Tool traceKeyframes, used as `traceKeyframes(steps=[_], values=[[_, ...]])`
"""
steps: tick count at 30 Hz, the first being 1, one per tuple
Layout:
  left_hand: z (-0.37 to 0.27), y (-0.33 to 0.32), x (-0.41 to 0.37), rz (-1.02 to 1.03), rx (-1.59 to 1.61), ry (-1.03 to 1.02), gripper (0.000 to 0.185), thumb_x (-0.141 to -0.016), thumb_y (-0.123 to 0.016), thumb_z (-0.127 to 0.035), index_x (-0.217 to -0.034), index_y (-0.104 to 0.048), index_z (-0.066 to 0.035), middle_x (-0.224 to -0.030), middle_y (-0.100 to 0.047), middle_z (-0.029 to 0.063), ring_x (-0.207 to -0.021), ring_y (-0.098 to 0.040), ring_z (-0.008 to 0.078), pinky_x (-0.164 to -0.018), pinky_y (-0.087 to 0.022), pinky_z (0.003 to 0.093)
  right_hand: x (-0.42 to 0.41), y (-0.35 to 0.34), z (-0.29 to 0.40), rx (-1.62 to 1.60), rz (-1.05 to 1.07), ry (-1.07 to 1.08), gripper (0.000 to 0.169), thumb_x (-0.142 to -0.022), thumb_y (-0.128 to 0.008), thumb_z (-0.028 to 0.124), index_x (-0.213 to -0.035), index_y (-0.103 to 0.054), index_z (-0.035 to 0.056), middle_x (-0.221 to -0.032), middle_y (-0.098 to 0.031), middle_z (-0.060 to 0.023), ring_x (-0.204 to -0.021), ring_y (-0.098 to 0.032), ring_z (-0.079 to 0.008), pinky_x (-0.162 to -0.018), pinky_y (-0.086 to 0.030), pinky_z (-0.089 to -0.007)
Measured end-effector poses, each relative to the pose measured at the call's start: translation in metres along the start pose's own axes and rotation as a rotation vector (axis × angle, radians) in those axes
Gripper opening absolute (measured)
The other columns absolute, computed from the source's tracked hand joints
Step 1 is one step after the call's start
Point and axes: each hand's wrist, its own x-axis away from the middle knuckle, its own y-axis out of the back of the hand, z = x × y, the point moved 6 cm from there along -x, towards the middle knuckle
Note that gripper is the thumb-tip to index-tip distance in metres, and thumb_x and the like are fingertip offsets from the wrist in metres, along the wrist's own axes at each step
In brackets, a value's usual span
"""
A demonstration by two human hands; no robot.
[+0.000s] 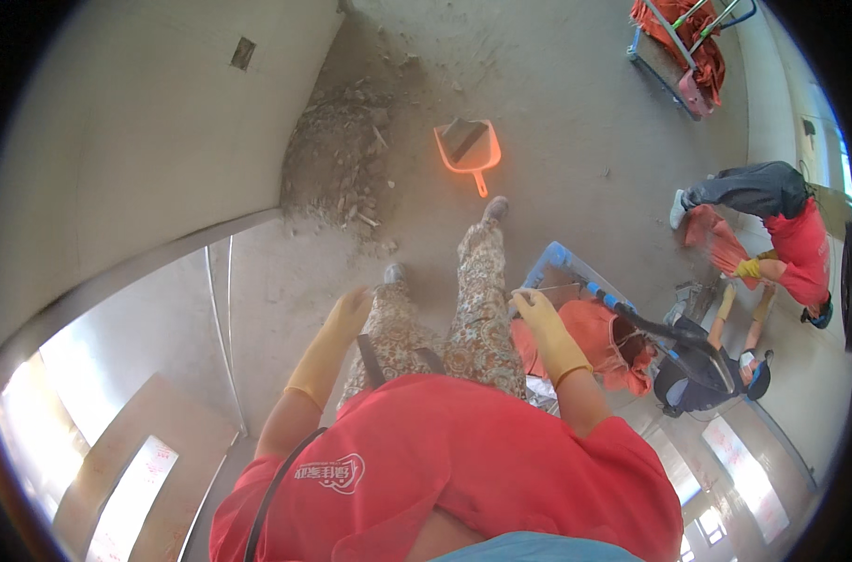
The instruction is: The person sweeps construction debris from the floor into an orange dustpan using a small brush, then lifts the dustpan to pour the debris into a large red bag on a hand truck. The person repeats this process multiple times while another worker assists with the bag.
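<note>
My left hand (355, 305), in a yellow rubber glove, hangs beside my left thigh; its fingers are blurred, and no held thing shows. My right hand (533, 310), gloved the same, is by my right leg at the near side of a platform trolley (553, 254). Its fingers are bent, and I cannot tell whether they grip anything. Orange-red woven sacks (586, 327) lie on the trolley, partly behind my right forearm. Beyond my feet, an orange dustpan (492, 151) rests on the floor with a dark, flat piece in it.
Rubble and dust (341, 154) are heaped against the wall at left. Two co-workers are at right: one bends over holding a red sack (714, 239), the other (707, 379) is low behind the trolley's handle (672, 330). Another trolley (661, 77) with red sacks stands far right.
</note>
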Motion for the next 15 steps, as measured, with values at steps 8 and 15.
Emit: traceKeyframes(steps=[8,15], values=[[-0.189,-0.101,-0.109,0.064,0.174,0.008,0.050,-0.100,-0.056,-0.019,-0.142,-0.045,0.006,-0.130,-0.062,0.0191,-0.122,-0.059,0.0238,-0.106,-0.045,0.0341,-0.188,0.085,0.038,0.246,-0.008,0.079,0.034,-0.091,-0.061,0.027,-0.107,-0.070,-0.0009,-0.102,-0.073,-0.0203,-0.098,-0.070,-0.0292,-0.089,-0.052,-0.0381],[-0.233,-0.230,-0.240,0.320,0.068,-0.129,0.053,-0.097,-0.057,-0.016,-0.143,-0.044,0.005,-0.129,-0.063,0.0213,-0.120,-0.061,0.0277,-0.102,-0.047,0.0361,-0.349,0.111,0.107,0.794,0.097,0.151,0.039,-0.090,-0.066,0.025,-0.125,-0.066,0.0058,-0.129,-0.064,-0.0187,-0.123,-0.057,-0.0378,-0.106,-0.045,-0.0434]])
